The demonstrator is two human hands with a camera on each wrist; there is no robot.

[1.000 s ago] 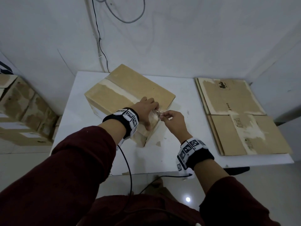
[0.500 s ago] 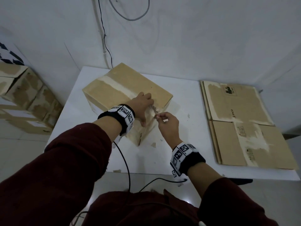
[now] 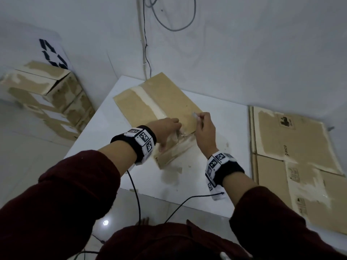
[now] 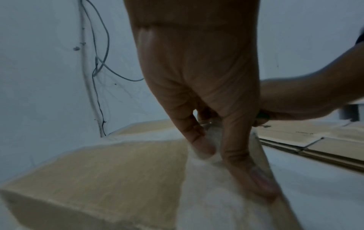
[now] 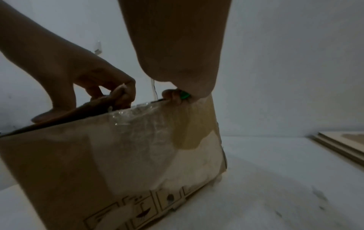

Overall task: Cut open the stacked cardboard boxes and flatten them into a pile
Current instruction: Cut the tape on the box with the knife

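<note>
The taped seam of the cardboard box (image 3: 159, 102) is being cut at its near end, judging by the small green-handled cutter (image 5: 184, 95) pinched in the right hand (image 3: 203, 131). The left hand (image 3: 167, 128) is curled over the near top edge, gripping loose tape (its exact hold is blurred). The box sits left of centre on the white table (image 3: 216, 184), its long axis running from near right to far left. Next, the blade should be drawn along the seam towards the far end.
</note>
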